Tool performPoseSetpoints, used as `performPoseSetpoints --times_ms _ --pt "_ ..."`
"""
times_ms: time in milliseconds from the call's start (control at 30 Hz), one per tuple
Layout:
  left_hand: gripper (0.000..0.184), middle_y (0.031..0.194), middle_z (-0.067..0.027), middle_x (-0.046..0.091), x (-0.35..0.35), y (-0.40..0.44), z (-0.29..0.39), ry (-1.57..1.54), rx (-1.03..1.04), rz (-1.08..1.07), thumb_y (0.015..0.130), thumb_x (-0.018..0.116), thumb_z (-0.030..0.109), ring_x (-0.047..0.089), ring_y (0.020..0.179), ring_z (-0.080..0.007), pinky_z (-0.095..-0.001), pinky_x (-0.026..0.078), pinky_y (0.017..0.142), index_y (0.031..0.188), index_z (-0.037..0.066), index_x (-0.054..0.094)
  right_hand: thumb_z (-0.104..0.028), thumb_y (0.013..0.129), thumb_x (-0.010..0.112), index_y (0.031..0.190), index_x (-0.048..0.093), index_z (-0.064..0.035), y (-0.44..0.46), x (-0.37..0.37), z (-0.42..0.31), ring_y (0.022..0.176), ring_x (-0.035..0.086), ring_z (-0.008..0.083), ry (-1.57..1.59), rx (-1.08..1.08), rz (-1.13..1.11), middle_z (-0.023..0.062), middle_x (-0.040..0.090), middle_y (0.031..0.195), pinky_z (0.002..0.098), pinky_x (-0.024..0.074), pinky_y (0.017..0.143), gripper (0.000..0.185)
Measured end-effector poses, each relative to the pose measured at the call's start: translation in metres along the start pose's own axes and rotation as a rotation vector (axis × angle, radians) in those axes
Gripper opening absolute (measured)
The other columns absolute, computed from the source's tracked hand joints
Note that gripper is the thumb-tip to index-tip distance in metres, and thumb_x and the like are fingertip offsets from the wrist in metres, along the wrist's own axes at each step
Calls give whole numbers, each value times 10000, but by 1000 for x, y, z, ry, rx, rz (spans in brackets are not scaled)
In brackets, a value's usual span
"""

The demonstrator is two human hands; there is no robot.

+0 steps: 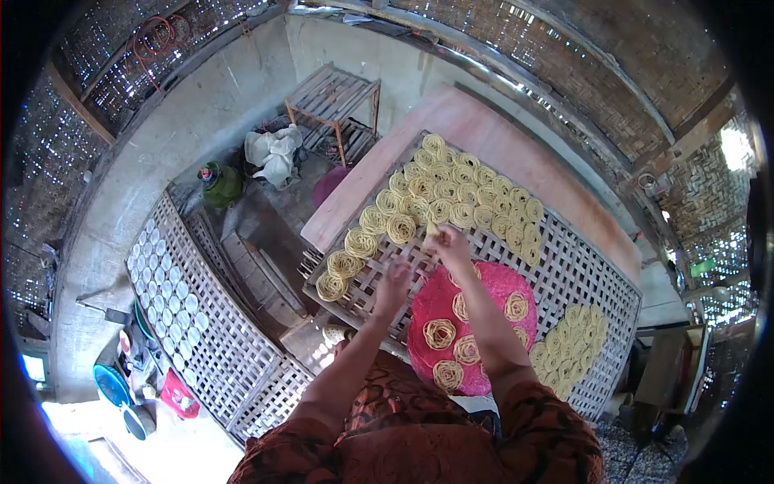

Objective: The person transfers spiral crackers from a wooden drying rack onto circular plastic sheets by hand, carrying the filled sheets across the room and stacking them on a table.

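2 hands (393,286) (451,247) over a woven rack (584,266) (noodle coils (462,215) on it), near a pink tray (488,305).

Pale yellow, with fine coiled lines, on the noodle nests (401,228). Bright pinkish red, quite plain, on the round tray (509,281). Greyish white in a checkered weave, with dark gaps, on the rack (595,278). Soft pink for the table (548,165), dark green for the cylinder (222,189), rust brown with black swirls for the shirt (419,444).
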State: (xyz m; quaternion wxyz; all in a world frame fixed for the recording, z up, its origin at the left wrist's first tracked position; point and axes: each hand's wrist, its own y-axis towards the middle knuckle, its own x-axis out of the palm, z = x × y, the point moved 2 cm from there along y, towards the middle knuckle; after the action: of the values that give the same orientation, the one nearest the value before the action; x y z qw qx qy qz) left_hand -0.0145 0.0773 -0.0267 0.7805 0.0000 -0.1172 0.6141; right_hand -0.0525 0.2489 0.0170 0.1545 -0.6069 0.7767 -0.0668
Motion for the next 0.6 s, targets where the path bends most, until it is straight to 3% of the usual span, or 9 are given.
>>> performPoseSetpoints --times_ms 33,167,200,300,333,367,433,567,600 --pt "346 1136 -120 587 7 -4 -13 421 248 -159 874 589 180 613 972 -237 -341 504 817 1175 26 515 -40 821 654 1085 543 81 8 -1 -4 740 624 152 54 -27 28 95 622 887 295 567 625 312" --pt "264 1094 -224 562 40 -45 18 532 163 -391 840 566 155 566 1002 -356 -406 466 866 1081 47 568 -25 829 637 1105 556 46 37 -9 24 736 632 140 42 24 55 86 622 835 284 574 620 296" --pt "285 1089 -219 562 45 -49 19 610 213 -457 822 585 170 567 994 -352 -410 469 859 1078 45 566 -63 803 669 1073 602 2 44 -13 30 736 652 194 -447 -219 117 123 643 884 293 556 621 285" --pt "342 1104 -208 550 53 -59 -5 740 290 -637 781 619 189 562 981 -346 -419 476 843 1082 39 555 -124 752 714 999 643 -25 17 -38 16 710 656 282 -738 -492 231 150 651 884 328 533 643 276" --pt "377 1123 -202 539 59 -61 -15 789 321 -743 760 635 195 556 977 -344 -423 480 835 1090 34 548 -198 702 746 863 647 -48 -2 -46 -2 754 626 339 -716 -275 80 151 630 868 391 502 709 241" --pt "377 1123 -202 539 63 -68 -9 783 323 -753 760 635 195 556 977 -344 -423 480 835 1090 34 548 -198 702 746 863 647 -48 -20 -55 -15 754 626 339 -719 -267 88 151 630 868 391 502 709 241" --pt "468 1163 -192 521 72 -89 21 1061 516 -874 735 670 228 504 1085 -351 -433 429 905 1128 20 526 -242 679 766 742 593 -67 -53 -63 -17 832 591 316 -953 -165 -297 141 594 853 429 473 764 254" --pt "412 1166 -205 519 75 -93 22 1196 700 -858 769 600 197 507 1084 -356 -437 425 908 1116 -11 522 -239 633 776 694 552 -73 -57 -77 33 898 547 324 -947 -562 -105 143 559 857 443 441 809 285" --pt "412 1166 -205 519 76 -92 16 1199 701 -863 769 600 197 507 1084 -356 -437 425 908 1116 -11 522 -201 670 732 793 547 -53 -54 -80 39 848 573 338 -972 -575 -121 150 570 803 454 463 748 267"
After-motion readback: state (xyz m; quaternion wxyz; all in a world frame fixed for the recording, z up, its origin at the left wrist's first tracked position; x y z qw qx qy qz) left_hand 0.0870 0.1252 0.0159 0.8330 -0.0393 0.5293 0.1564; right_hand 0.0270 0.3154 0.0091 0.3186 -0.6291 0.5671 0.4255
